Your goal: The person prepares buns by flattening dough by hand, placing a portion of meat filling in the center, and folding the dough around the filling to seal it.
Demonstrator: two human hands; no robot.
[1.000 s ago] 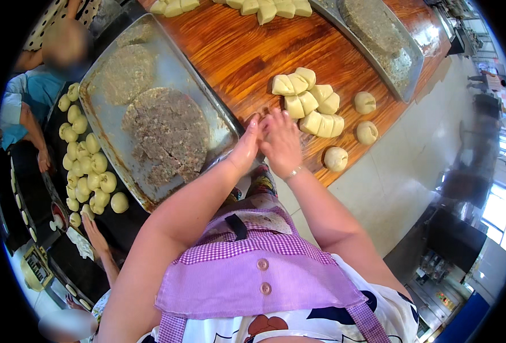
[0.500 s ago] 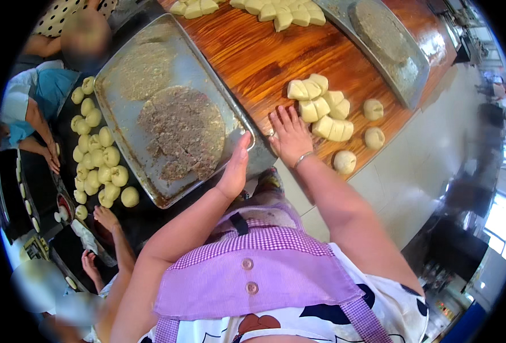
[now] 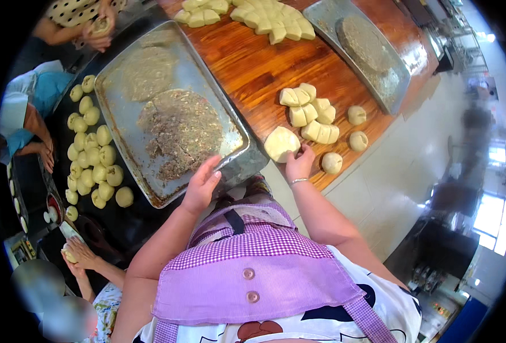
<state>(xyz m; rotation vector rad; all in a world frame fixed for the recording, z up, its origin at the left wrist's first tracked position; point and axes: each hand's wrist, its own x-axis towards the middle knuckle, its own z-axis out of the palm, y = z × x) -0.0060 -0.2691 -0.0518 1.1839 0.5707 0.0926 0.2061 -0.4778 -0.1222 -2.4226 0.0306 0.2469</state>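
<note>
A flattened round of dough (image 3: pixel 281 144) lies near the edge of the wooden table. My right hand (image 3: pixel 300 164) pinches its right side between thumb and fingers. Nothing is in my left hand (image 3: pixel 203 186); it hovers open by the near right corner of a metal tray (image 3: pixel 239 128). A crumbly, greyish-brown mince filling (image 3: pixel 181 126) is heaped in that tray. Just beyond my right hand sit several cut dough pieces (image 3: pixel 310 108). To its right are three rounded, closed dough balls, the closest being a pale bun (image 3: pixel 332 163).
Shaped buns (image 3: pixel 96 154) crowd the dark surface left of the tray. More cut dough (image 3: pixel 273 20) and a second tray (image 3: pixel 398 91) with filling lie farther back. Co-workers' hands are at the left, one pair holding dough (image 3: pixel 70 256), another pair (image 3: pixel 100 28) shaping a piece.
My right hand has gone from pressing flat on the table to pinching the edge of a dough round, now visible. My left hand has drawn left and nearer to me.
</note>
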